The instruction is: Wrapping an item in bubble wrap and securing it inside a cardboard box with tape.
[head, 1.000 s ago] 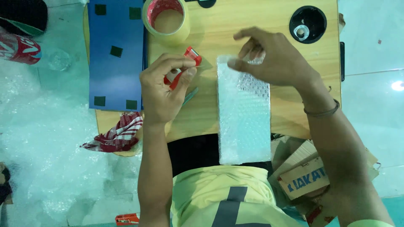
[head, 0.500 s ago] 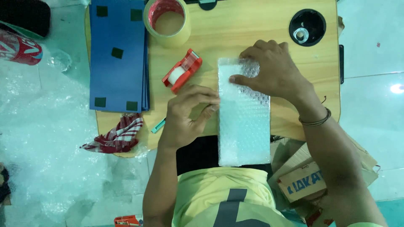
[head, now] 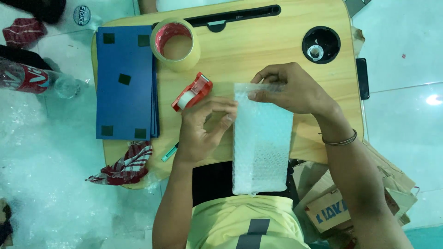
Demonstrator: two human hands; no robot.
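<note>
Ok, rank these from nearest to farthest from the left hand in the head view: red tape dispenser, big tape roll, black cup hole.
From the left hand:
1. Red tape dispenser, just above the hand on the table.
2. Big tape roll, farther up, near the blue boards.
3. Black cup hole, far across at the table's upper right corner.

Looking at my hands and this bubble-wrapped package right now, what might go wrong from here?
The bubble-wrapped package hangs well past the near edge of the wooden lap table, so it may tip toward your lap if the right hand at its top lets go. The left hand touches only its left edge, so the wrap might spring loose there. The red tape dispenser lies right beside that hand and may get knocked.
</note>
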